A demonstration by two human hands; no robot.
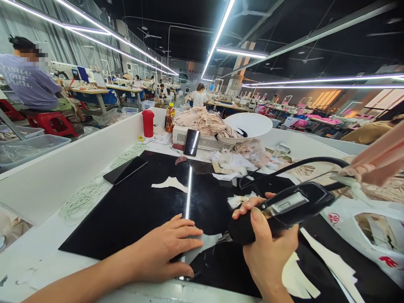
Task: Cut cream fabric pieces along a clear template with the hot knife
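Note:
My left hand [170,248] lies flat with fingers spread, pressing on a thin, pale see-through piece [205,244] on the glossy black board [132,214]. Wrapped in my right hand [271,248] is a black corded electric hand tool [290,206], resembling a hot knife. Its narrow metal tip [224,238] meets the right end of the pale piece, just beyond my left fingertips. A cream curved cut piece [170,184] lies farther up the board. More cream cut pieces [298,277] lie under and beside my right wrist.
A stack of beige pieces [208,122] sits on a white box beside a white bowl [252,126]. A phone [191,142] leans there. A red cup [147,123] and a bottle [169,118] stand left. A white plastic bag [347,214] lies right. Co-workers sit beyond.

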